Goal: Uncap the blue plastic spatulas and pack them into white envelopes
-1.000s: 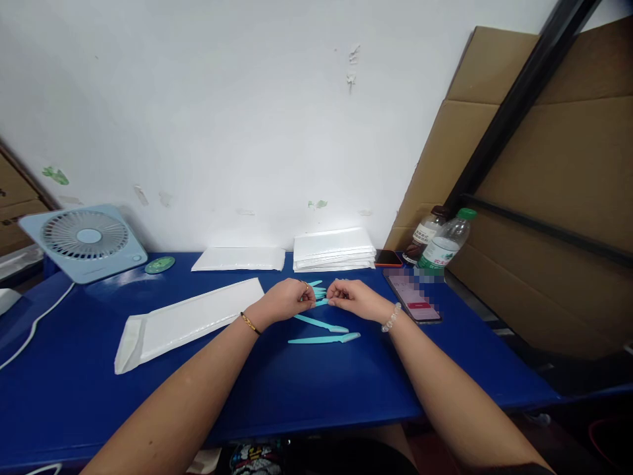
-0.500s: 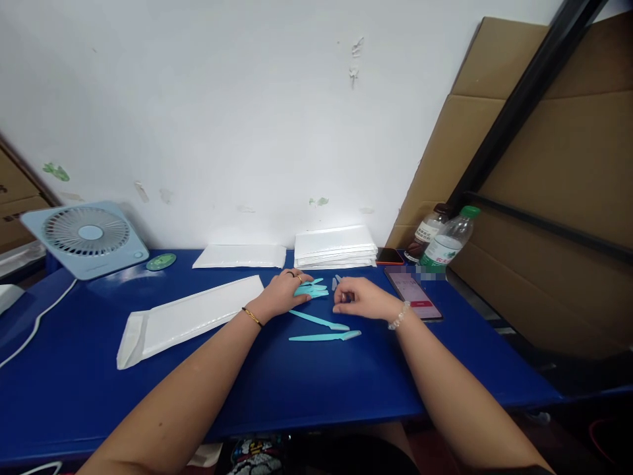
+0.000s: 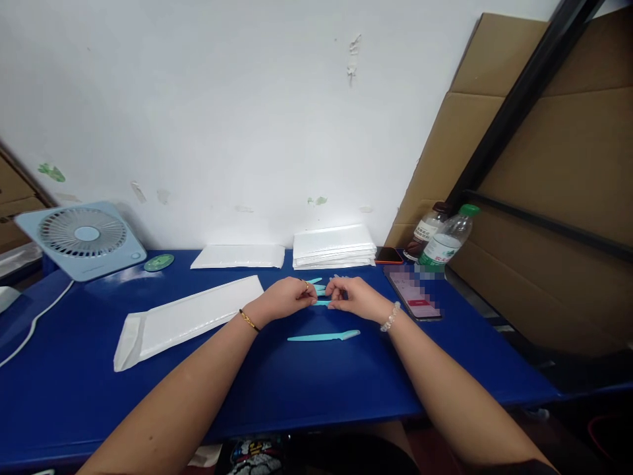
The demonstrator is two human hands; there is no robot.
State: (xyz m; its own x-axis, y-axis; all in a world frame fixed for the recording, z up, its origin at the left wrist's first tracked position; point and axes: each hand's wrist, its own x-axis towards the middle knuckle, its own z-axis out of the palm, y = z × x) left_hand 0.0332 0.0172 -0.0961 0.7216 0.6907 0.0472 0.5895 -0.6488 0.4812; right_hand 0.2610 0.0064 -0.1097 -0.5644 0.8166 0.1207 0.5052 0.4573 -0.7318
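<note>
A turquoise eyebrow razor (image 3: pixel 322 303) spans the small gap between my two hands. My left hand (image 3: pixel 287 297) pinches its left end with thumb and fingers. The fingers of my right hand (image 3: pixel 357 297) are closed at its other end and cover the blade part. Several more turquoise razors (image 3: pixel 319 288) lie just behind, partly hidden by my fingers. Nearer to me, a single razor (image 3: pixel 319 337) lies flat with its blade end to the right. Small clear pieces, perhaps blade caps (image 3: pixel 338 277), show behind my right hand.
A white padded mailer (image 3: pixel 190 320) lies left of my hands, and another mailer (image 3: pixel 237 256) rests by the wall. A mailer stack (image 3: pixel 333 247) stands behind the razors. Phones (image 3: pixel 413 293), bottles (image 3: pixel 448 244) and a cardboard sheet are on the right; a blue fan (image 3: pixel 82 237) stands left.
One of the two razors lying in front has been picked up and is now between both hands. My left hand has left the razor pile, and my right hand has moved slightly left.
</note>
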